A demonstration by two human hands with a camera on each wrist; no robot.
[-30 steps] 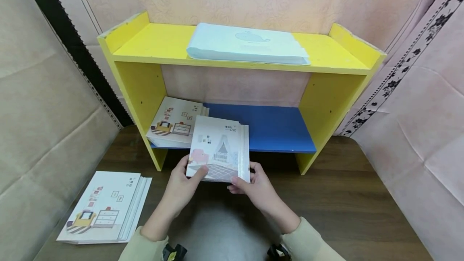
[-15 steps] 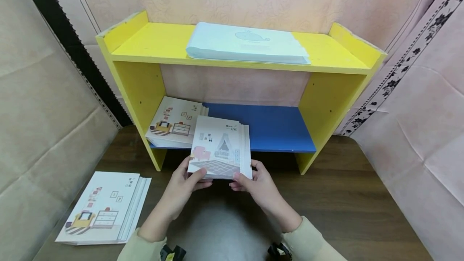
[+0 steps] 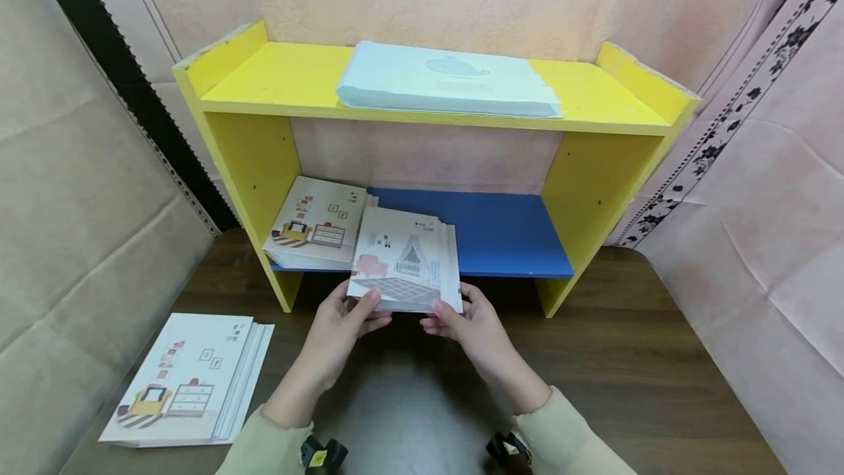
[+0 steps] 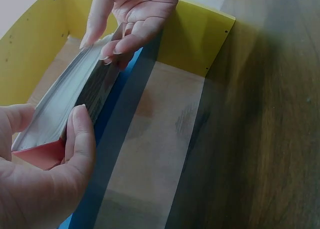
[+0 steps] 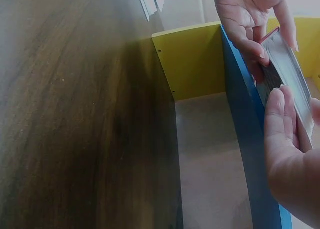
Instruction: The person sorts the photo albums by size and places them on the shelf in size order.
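Both hands hold a small stack of white books with a pale tower drawn on the top cover. My left hand grips its near left corner, thumb on the cover and fingers beneath. My right hand holds the near right corner the same way. The stack's far part lies over the blue lower shelf; whether it touches the shelf I cannot tell. In the left wrist view, page edges and a red spine show between the hands. Left of it, another book stack sits on the shelf.
The shelf unit has yellow side panels and a yellow top board. A light blue packet with a whale print lies on top. More white books lie fanned on the wooden table at left.
Both hands have moved the held book stack forward and slightly right, further over the blue shelf. The other books have stayed in place.
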